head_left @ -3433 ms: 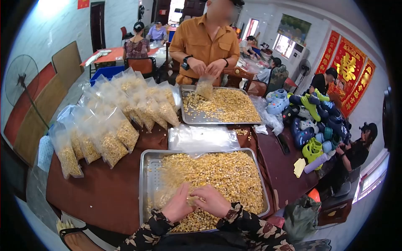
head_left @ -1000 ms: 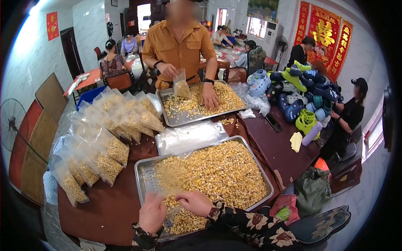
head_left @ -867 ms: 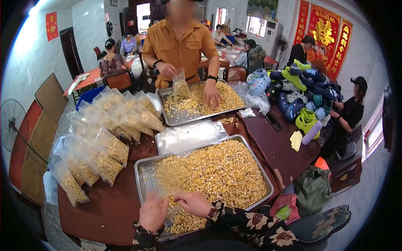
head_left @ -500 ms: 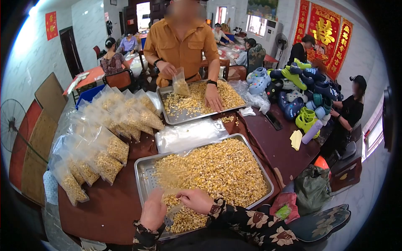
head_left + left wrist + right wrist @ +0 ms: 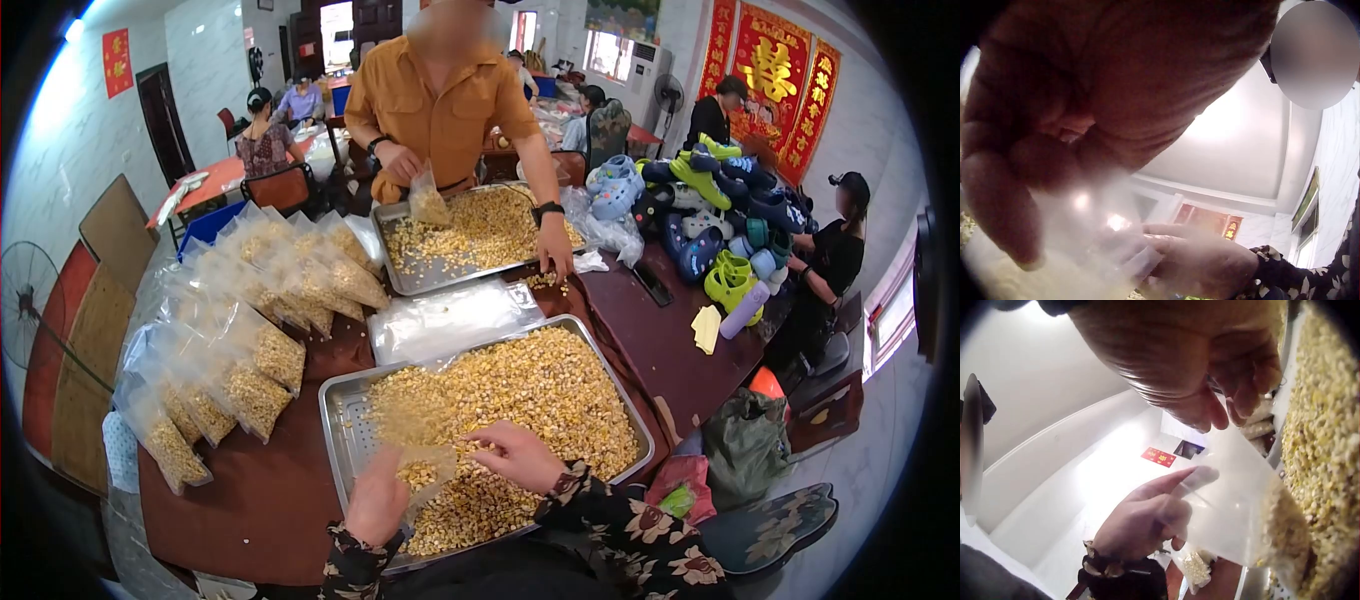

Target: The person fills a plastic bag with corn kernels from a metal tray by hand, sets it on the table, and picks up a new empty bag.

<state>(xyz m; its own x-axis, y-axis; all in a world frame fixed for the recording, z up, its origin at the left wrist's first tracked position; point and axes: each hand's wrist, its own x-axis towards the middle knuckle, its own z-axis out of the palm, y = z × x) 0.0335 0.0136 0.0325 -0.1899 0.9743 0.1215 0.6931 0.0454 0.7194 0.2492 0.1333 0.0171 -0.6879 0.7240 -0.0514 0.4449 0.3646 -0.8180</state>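
Note:
A clear plastic bag (image 5: 1235,503) with corn kernels in its bottom hangs over the near metal tray (image 5: 345,425). My left hand (image 5: 376,498) pinches one side of the bag's upper part; its thumb shows through the film in the right wrist view. At the other side, my right hand (image 5: 522,458) has curled fingers at the bag's upper edge, thumb and forefinger pinching the corner. Loose corn kernels (image 5: 545,410) heap over most of the tray. The left wrist view is dark and hazy, with the bag (image 5: 1097,250) blurred between both hands.
Filled bags (image 5: 255,385) stand in rows at left. Flat bags (image 5: 450,320) lie behind my tray. A person (image 5: 440,110) opposite holds a part-filled bag (image 5: 430,205) over a second tray (image 5: 400,280). Clogs (image 5: 725,210) pile up at right.
My right hand has moved right, away from my left hand, along the bag's top. The person opposite has moved a hand from the far tray's kernels to the spilled ones beside it.

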